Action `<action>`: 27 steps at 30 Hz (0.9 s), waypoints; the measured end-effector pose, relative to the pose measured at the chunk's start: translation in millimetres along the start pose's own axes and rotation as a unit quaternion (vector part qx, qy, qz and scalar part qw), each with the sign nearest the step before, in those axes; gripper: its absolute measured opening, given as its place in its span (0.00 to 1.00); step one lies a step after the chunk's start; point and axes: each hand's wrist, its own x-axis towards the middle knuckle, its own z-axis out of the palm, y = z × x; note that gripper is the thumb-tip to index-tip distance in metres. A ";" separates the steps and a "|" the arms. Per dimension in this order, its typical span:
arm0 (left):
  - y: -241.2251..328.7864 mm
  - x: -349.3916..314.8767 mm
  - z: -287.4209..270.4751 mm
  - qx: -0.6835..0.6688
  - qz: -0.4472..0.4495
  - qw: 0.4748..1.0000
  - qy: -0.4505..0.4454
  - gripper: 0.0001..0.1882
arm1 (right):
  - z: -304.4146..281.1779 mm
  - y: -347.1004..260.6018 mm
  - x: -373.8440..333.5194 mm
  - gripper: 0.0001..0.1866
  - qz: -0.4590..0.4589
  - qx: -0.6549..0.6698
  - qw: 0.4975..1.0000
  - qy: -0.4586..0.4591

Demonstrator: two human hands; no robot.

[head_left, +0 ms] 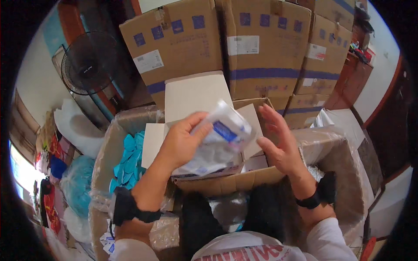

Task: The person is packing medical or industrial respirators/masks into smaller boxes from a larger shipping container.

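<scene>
– Nearest entries?
– Left hand [185, 141], one: is gripping a white packet [224, 126], blue-labelled. Right hand [281, 143], one: is hanging open beside it.
– Packet's location?
– Hovering over an open white box [198, 93]. Farther: brown cartons [265, 56] are standing behind.

The bare left hand [185, 141] is held near the centre, toward eight o'clock, its fingers curled and thumb pressed in a pinch; the left forearm [152, 185] is angled toward one o'clock. The bare right hand [281, 148] is raised at three o'clock, unclenched, fingers pointed toward eleven; the right forearm [305, 185] is slanted likewise.
</scene>
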 end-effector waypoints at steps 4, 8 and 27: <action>22.7 -44.2 4.0 0.212 0.090 0.963 -0.142 0.12 | 6.9 -29.8 -6.7 0.19 0.029 0.015 0.979 -0.203; 19.2 -72.4 10.8 0.301 0.094 0.930 -0.186 0.09 | 19.4 -28.6 -35.2 0.13 0.075 0.017 0.945 -0.317; -113.5 -198.0 78.5 -0.169 -0.214 0.956 -0.107 0.11 | 70.5 -40.9 -134.2 0.06 -0.315 -0.086 0.828 -0.456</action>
